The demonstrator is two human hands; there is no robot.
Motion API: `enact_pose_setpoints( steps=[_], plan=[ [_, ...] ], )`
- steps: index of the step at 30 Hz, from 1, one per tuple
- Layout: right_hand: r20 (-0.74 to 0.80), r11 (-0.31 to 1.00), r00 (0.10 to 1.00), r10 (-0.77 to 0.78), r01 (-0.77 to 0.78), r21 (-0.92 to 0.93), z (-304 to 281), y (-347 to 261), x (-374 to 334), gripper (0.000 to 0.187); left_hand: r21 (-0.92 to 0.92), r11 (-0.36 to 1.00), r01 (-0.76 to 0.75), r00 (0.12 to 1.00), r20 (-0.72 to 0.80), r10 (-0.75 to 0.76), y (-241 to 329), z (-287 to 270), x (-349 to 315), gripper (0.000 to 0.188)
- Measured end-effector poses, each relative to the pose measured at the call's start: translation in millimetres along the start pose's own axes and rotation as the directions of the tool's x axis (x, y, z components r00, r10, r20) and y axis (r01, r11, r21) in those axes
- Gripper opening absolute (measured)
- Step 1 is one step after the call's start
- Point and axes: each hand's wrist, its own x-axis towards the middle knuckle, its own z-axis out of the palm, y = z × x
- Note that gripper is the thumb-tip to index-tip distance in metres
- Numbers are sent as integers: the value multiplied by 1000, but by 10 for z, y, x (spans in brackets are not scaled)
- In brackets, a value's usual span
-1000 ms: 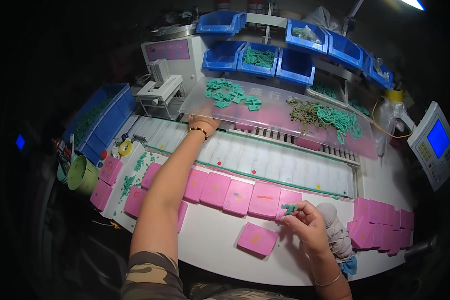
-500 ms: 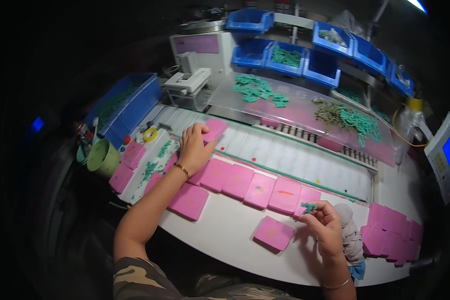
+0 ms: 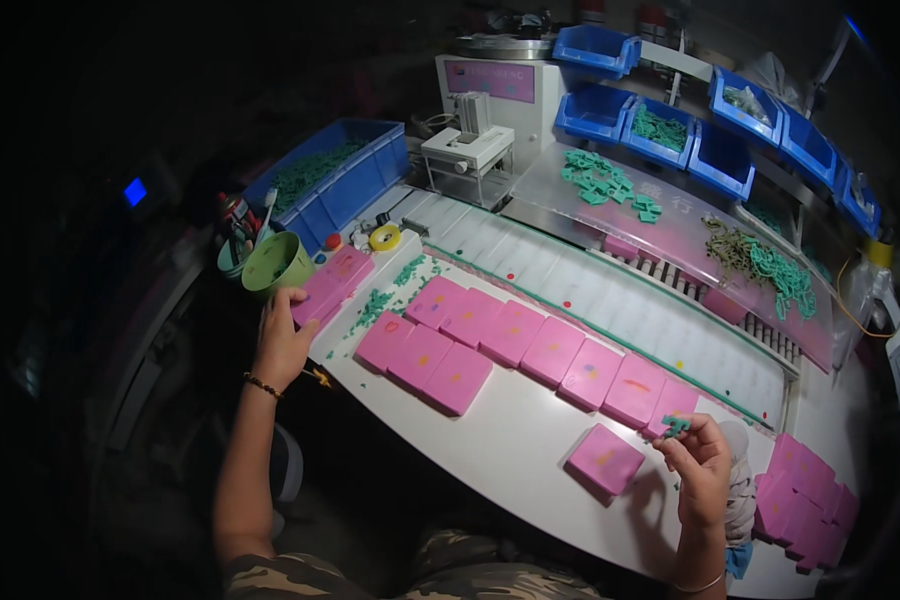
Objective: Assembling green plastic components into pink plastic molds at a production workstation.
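My left hand (image 3: 284, 342) is at the far left with fingers and thumb around the near end of a pink block (image 3: 315, 302), one of a small group beside a green cup (image 3: 276, 264). Some of its fingers are hidden. Over the right part of the table, my right hand (image 3: 702, 462) pinches a small green branched piece (image 3: 675, 427) between thumb and fingertips. Just left of that hand, a single pink block (image 3: 606, 459) lies flat. Beyond it runs a slanting row of pink blocks (image 3: 552, 350) bearing small coloured marks.
Loose green bits (image 3: 374, 306) and yellow tape (image 3: 384, 237) lie at the left. A white conveyor (image 3: 610, 299) runs behind the row. Blue bins (image 3: 660, 131), a clear shelf (image 3: 670, 215) and a machine (image 3: 470, 140) stand behind. More pink blocks (image 3: 803, 480) are stacked far right, beside grey cloth (image 3: 741, 490).
My left hand has moved from above the conveyor, where it held a pink block, to the left beside the green cup. The view has turned left. My right hand still pinches the green piece.
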Motion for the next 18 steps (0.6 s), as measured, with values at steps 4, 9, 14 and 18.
enact_pose_setpoints(
  steps=[4,9,14,18],
  plan=[
    [-2,1000,1000,-5,5,-8,26,-38,-47,24,88,994,61,998,-16,-60,107,22,-57,37],
    [-30,1000,999,18,-18,-21,15,-68,-91,26,26,975,-219,952,-215,220,1099,272,-35,31],
    [-33,999,999,31,-31,22,76,6,-105,30,-799,599,-54,945,152,288,1958,772,-467,15],
    [-37,999,999,28,-27,33,-3,48,-199,36,-805,373,462,717,586,378,2627,1052,-783,16]
  ],
)
